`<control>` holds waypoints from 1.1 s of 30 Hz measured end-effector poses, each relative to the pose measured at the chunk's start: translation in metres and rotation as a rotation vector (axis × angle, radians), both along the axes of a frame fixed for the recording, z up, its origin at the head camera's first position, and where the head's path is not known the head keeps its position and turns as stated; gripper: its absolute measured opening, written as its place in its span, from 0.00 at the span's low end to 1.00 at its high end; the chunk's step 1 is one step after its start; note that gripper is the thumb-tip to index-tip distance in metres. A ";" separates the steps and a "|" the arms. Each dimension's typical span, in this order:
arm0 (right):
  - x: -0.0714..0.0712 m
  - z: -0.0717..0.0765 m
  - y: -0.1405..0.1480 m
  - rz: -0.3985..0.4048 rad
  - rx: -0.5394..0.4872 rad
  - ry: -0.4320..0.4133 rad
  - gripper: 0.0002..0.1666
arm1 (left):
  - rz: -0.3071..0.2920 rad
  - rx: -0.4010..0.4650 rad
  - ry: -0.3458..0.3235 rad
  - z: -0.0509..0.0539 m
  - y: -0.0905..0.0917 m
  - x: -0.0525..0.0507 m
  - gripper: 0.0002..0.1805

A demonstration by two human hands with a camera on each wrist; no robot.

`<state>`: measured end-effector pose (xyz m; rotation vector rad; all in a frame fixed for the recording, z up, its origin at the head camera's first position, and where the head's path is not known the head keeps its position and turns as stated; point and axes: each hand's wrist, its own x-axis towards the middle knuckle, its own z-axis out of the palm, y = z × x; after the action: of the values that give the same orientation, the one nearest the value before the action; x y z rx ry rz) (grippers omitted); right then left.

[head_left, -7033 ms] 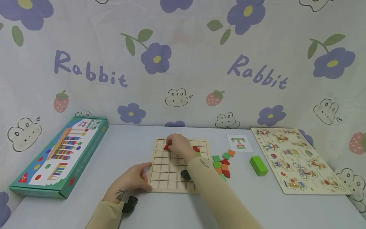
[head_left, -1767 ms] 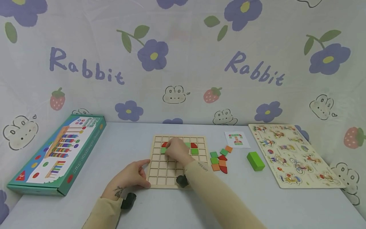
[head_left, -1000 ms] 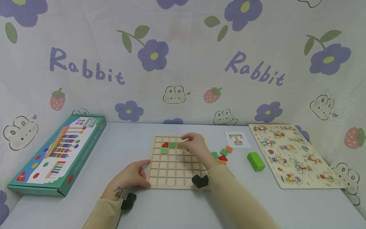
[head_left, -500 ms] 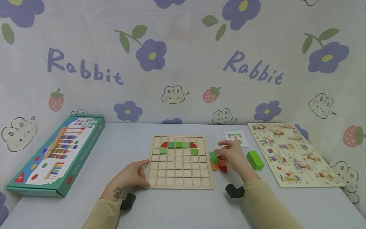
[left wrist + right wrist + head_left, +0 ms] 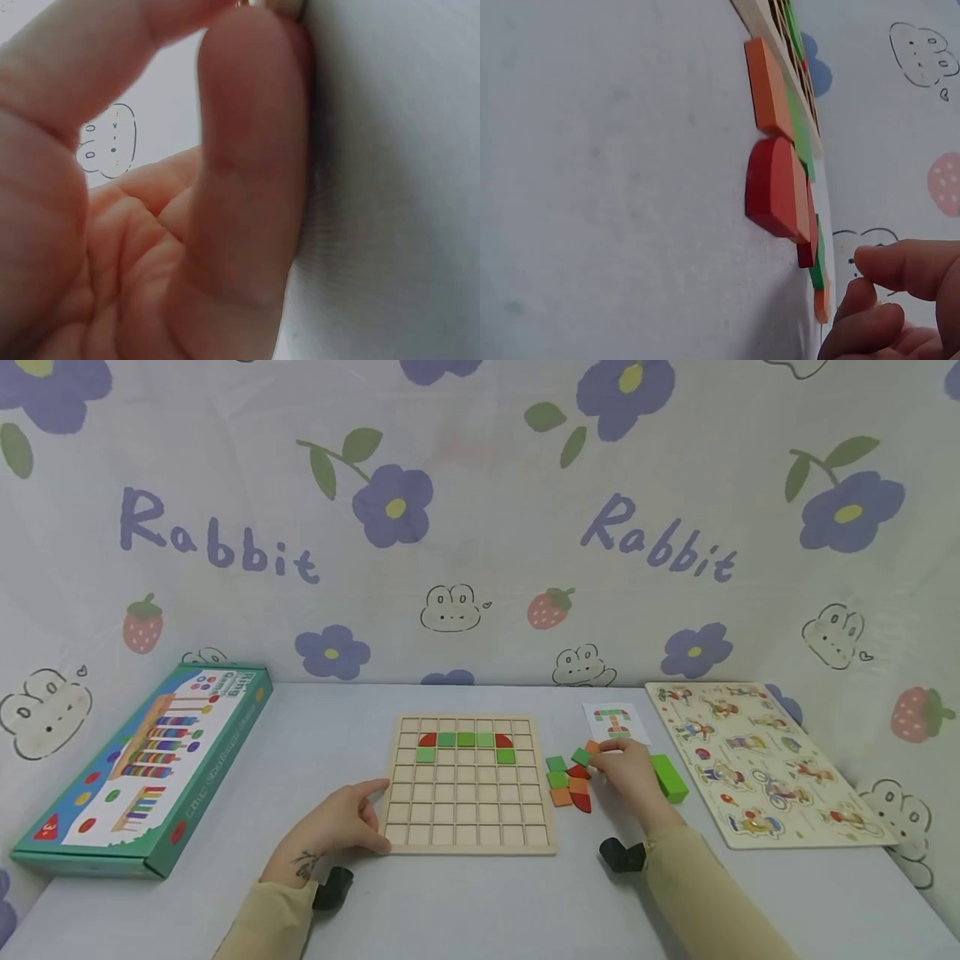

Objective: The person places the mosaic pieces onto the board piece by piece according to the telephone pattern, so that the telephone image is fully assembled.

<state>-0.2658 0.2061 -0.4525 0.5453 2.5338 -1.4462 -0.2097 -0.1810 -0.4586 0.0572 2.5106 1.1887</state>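
A wooden grid board lies mid-table, with red quarter-rounds and green squares in its upper cells. My left hand touches its left edge with thumb and index finger; in the left wrist view the thumb lies along the table. At the loose tiles right of the board, my right hand has its fingertips beside an orange square. In the right wrist view the right hand has bent fingers, nothing visible between them, near an orange tile. Loose green, orange and red tiles lie below.
A patterned card lies behind the right hand and a green block just right of it. A wooden picture puzzle board occupies the right side. At the left stands a green game box on the table.
Since the oldest frame, green squares have appeared in the board's upper rows. My right hand has left the board for the loose tiles, and lately shifted slightly onto the orange square. The left hand stays.
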 end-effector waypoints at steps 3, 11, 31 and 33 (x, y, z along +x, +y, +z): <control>-0.005 -0.002 0.001 -0.028 -0.001 -0.002 0.25 | 0.001 0.005 -0.003 0.000 0.000 0.000 0.51; -0.013 -0.005 0.002 -0.030 0.065 -0.004 0.29 | 0.007 0.008 -0.002 0.001 0.001 0.000 0.51; -0.012 -0.002 0.001 -0.036 0.152 -0.005 0.17 | 0.005 -0.013 -0.004 0.000 0.000 0.003 0.51; -0.013 0.001 0.001 -0.062 0.100 0.012 0.19 | 0.003 -0.014 -0.004 0.000 0.001 0.003 0.51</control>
<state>-0.2792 0.2071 -0.4517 0.6382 2.6321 -1.3525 -0.2069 -0.1804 -0.4586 0.0467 2.5160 1.1711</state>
